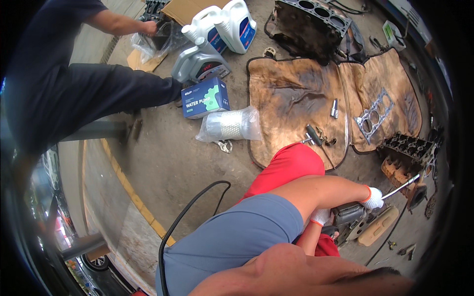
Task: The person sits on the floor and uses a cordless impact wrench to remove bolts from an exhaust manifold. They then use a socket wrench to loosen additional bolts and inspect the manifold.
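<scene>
My left hand [374, 198], in a white glove with an orange cuff, is closed round a long silver metal bar [402, 186]. The bar's far end reaches toward a rusty cylinder head [402, 155] standing on the ground. Close by, my right hand [321, 216], gloved too, is against a dark metal part [348, 213]; its fingers are mostly hidden. A flat metal plate with holes [364, 224] and a tan elongated cover [379, 227] lie beside that part.
A stained mat [276, 98] carries a head gasket [374, 116], a socket [335, 108] and a T-handled tool [311, 134]. An engine block [311, 32] stands behind. Leftward are jugs [239, 27], a blue box [206, 97], a bagged cylinder [229, 125] and another person [54, 74].
</scene>
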`<state>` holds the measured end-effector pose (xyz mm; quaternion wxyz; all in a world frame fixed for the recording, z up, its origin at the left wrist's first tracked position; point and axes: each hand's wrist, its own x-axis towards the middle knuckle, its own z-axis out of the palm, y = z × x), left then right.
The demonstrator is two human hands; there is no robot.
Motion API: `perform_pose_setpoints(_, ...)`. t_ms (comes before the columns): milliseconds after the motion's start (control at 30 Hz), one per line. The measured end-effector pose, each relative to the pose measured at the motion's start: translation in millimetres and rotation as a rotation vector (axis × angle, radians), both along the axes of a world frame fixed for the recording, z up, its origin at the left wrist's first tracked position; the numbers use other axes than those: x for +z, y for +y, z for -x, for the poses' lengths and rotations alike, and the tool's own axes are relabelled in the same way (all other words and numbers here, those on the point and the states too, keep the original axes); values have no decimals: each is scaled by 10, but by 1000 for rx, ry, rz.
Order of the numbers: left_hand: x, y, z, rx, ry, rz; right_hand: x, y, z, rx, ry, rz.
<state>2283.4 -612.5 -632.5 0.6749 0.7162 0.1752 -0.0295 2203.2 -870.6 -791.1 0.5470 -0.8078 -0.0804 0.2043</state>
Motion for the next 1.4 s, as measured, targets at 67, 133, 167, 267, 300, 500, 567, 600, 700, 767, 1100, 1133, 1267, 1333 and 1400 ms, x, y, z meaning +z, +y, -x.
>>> perform_pose_setpoints(67, 118, 16, 45, 30, 54, 80, 15, 40, -10, 8, 4, -6)
perform_pose_setpoints(133, 192, 48, 107, 41, 39, 79, 38, 133, -66, 29, -7, 2)
perform_pose_setpoints(167, 204, 63, 134, 42, 28, 59, 54, 211, -98, 53, -16, 9)
perform_pose_setpoints(267, 297, 118, 223, 10, 29, 78, 108, 345, -139, 86, -28, 13)
perform_pose_setpoints(300, 345, 139, 251, -11, 35, 96, 115, 374, -160, 92, -35, 13)
perform_pose_setpoints(500, 404, 132, 244, 4, 47, 146, 145, 454, -155, 112, -41, 38)
perform_pose_setpoints(567, 313, 110, 183, 8, 38, 101, 156, 464, -146, 127, -44, 49)
perform_pose_setpoints(600, 261, 95, 172, 11, 33, 79, 164, 459, -128, 135, -45, 53)
perform_pose_setpoints(700, 123, 37, 171, 37, -17, 1, 171, 457, -110, 143, -52, 65)
perform_pose_setpoints(767, 159, 11, 206, -4, -110, -90, 149, 465, -124, 148, -53, 68)
perform_pose_setpoints(1100, 139, -133, 59, 63, -36, -125, 143, 483, -122, 171, -46, 102)
perform_pose_setpoints(1133, 125, -135, 39, 62, -31, -139, 143, 493, -121, 174, -47, 106)
perform_pose_setpoints(1267, 48, -86, -19, -66, -130, -373, 153, 545, -116, 200, -51, 119)
perform_pose_setpoints(1333, 16, -137, -38, 12, -99, -271, 159, 569, -93, 215, -57, 124)
perform_pose_setpoints(1400, -47, -180, -35, 11, -141, -337, 165, 602, -83, 248, -62, 135)
